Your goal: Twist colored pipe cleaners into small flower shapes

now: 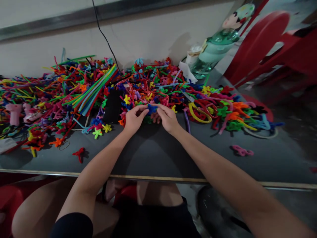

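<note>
A blue pipe-cleaner flower (152, 109) is pinched between both hands above the table's middle. My left hand (135, 118) grips its left side with thumb and forefinger. From the right, my right hand (166, 118) holds the other side, with its lower fingers curled beneath. The flower's exact shape is partly hidden by the fingertips. Just left of my left hand lies a black phone (113, 106) among the pieces. Yellow-handled scissors (198, 113) rest on the pile to the right of my right hand.
A heap of coloured pipe-cleaner pieces (151, 79) spans the grey table (158, 155) along the wall. A bundle of straight pipe cleaners (95, 91) lies on it. A green bottle (213, 49) stands at the back right, near red chairs (262, 46). Loose red (79, 154) and pink pieces (242, 150) lie in front.
</note>
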`<state>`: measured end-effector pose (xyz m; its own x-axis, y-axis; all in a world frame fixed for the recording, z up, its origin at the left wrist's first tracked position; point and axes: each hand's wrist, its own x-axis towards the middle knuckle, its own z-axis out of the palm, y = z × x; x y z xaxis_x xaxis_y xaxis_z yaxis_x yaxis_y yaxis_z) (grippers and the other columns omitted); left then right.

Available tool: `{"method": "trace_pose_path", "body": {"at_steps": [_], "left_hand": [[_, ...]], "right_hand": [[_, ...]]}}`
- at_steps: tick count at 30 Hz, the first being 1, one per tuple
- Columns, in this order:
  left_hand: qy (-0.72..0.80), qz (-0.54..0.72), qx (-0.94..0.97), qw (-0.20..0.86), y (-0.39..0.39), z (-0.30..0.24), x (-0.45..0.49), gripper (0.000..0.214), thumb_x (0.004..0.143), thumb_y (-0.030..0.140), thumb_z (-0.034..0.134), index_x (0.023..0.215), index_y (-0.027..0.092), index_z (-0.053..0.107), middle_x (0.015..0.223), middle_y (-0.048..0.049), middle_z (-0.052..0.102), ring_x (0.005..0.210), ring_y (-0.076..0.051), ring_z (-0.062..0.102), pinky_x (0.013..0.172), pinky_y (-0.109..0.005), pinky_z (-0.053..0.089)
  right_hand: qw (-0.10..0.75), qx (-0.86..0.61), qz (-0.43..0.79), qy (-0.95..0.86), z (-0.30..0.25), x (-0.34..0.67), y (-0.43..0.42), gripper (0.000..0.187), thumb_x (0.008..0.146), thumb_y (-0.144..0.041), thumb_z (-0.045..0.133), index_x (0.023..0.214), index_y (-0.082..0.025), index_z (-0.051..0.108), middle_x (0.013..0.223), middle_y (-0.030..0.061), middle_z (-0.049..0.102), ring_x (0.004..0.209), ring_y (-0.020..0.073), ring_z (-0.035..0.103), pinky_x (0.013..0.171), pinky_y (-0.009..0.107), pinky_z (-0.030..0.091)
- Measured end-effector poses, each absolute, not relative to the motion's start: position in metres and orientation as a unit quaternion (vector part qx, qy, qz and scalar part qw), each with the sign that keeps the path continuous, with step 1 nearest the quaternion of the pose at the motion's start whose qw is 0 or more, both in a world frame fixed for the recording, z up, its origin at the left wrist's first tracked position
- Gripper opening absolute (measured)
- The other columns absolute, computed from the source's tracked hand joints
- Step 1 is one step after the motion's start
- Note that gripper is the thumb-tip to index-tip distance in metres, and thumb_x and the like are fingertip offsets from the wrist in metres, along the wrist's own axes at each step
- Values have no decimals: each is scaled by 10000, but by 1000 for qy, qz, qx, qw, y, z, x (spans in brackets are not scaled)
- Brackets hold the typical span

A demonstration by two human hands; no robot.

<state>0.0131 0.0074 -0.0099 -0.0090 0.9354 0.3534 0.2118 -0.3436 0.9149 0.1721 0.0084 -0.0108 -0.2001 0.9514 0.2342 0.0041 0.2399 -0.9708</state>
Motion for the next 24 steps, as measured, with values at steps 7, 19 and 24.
{"method": "trace_pose_path", "body": {"at_steps": [7,19,24], "left_hand": [[445,547,615,354,12,-15,16,189,830,293,636,974,179,679,912,-43,716,745,-114,645,681,-250,538],[438,485,736,179,2,-2,14,431,771,497,672,1060,179,647,958,-74,678,769,-135,614,593,-237,491],[422,488,750,146,2,-1,14,441,770,520,654,1036,169,649,940,-79,675,790,-145,613,619,-249,493]], "right_hand": [[464,-411,425,-660,-4,175,6,290,819,-452,600,882,-173,647,533,-28,556,409,86,487,430,239,404],[509,-393,410,-646,-8,176,11,316,793,-415,628,949,-144,676,596,5,593,438,93,505,452,260,448],[522,-388,401,-645,-7,174,6,275,779,-357,622,935,-141,691,567,0,585,430,97,511,454,267,461]]}}
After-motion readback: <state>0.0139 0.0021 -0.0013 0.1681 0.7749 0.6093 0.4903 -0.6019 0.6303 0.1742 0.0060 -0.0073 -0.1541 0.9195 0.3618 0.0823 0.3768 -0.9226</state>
